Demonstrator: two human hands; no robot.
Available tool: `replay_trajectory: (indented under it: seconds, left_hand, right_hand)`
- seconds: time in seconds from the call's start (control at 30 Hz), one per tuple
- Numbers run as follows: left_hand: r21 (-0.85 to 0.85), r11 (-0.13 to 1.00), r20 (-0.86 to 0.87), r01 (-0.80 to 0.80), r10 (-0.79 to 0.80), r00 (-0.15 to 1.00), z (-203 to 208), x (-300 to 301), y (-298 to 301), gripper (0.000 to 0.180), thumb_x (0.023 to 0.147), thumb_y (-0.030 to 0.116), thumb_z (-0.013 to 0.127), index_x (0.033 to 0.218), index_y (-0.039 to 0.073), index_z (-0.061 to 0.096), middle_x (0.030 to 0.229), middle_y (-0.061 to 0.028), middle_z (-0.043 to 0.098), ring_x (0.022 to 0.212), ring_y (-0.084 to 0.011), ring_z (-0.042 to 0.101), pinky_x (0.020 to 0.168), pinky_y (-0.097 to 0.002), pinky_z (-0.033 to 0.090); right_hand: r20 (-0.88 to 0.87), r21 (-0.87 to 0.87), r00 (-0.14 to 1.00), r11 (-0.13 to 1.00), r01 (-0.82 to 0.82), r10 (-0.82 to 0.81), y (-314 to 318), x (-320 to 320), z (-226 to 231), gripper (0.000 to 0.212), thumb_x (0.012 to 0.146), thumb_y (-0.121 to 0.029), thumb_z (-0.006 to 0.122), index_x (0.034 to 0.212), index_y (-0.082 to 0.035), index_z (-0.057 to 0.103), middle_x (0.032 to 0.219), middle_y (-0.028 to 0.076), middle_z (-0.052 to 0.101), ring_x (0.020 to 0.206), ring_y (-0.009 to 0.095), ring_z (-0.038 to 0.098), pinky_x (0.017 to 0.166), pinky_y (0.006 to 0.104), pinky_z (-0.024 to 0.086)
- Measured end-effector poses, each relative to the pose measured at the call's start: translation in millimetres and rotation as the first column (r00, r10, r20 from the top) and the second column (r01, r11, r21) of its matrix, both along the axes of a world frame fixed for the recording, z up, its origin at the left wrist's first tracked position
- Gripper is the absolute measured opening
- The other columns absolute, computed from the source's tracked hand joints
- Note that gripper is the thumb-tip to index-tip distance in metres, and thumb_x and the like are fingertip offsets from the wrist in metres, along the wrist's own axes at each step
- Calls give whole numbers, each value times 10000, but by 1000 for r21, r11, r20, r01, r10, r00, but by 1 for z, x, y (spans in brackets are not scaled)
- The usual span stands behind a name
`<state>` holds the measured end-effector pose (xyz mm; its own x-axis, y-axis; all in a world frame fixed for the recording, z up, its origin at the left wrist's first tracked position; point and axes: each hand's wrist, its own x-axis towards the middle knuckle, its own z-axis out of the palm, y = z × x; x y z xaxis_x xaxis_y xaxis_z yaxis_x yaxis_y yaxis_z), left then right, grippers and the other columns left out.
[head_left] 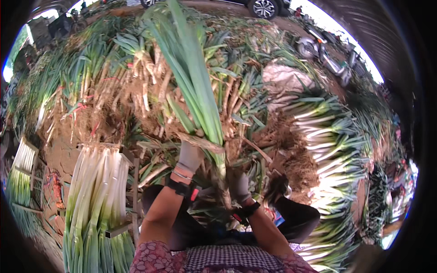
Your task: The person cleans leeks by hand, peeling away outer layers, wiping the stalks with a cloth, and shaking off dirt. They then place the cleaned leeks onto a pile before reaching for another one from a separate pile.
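Observation:
A long leek (pixel 207 107) stands tilted in front of me, its green leaves up and its stem running down between my hands. My left hand (pixel 190 157), in a pale glove, is closed at the leek's upper stem. A dry, brownish outer leaf (pixel 202 143) crosses over its fingers, which are partly hidden. My right hand (pixel 240 186), also gloved, is beside the lower stem on its right; its fingers are blurred and partly hidden, so their grip cannot be made out. Both wrists wear dark bands.
Cleaned leeks (pixel 98 182) lie in a metal frame (pixel 135 200) at my left, with another framed bundle (pixel 22 164) beyond. A long row of white-stemmed leeks (pixel 325 154) is at my right. Untrimmed leeks (pixel 104 82) are heaped ahead, near a pale sack (pixel 287 79). A motorcycle (pixel 325 57) stands farther back.

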<state>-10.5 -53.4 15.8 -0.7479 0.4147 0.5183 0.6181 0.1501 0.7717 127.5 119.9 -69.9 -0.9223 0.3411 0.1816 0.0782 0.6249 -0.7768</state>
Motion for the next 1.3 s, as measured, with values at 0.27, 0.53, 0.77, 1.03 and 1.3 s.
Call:
replay_trajectory:
  seconds: [0.27,0.53,0.77,1.03,1.3]
  left_hand:
    - [673,733,467,98,-524,713,-17,13,38,422,877,155,602,1273,52,494,1248,-94,568,1130,-217,553,962,-375,465]
    - [720,617,677,-319,-521,520,-13,0,24,154,879,1,543,1029,9,578,906,-73,577,866,-204,601,744,-366,534]
    - [643,761,544,79,-527,653,16,-26,14,374,862,71,539,1212,-51,496,1140,-135,570,1022,-280,590,890,-399,493]
    - [773,622,563,122,-762,321,27,-8,22,565,797,33,582,1326,-78,415,1227,-184,564,1104,-258,574,977,-377,441]
    - [327,751,787,-573,119,605,18,-35,-31,192,742,-10,675,932,-25,659,966,-96,666,852,-188,642,764,-344,535]
  right_hand:
    - [-298,260,952,954,150,-69,-3,-37,72,148,875,-167,588,770,-64,570,592,153,558,516,311,572,473,386,424]
    - [389,582,915,743,-332,104,38,-15,-27,175,783,-200,584,710,-67,672,669,138,643,590,325,638,521,457,482]
    - [582,763,805,268,-589,112,133,76,-164,496,921,-256,525,1348,-16,447,1347,240,486,1166,316,561,967,369,444]
    - [-41,-656,828,610,-444,559,10,-66,84,313,815,-63,693,1101,30,607,998,72,655,841,135,610,803,280,490]
    - [-128,-299,991,951,-72,35,24,-71,91,375,762,-126,737,1093,-6,609,825,81,660,728,153,607,671,297,486]
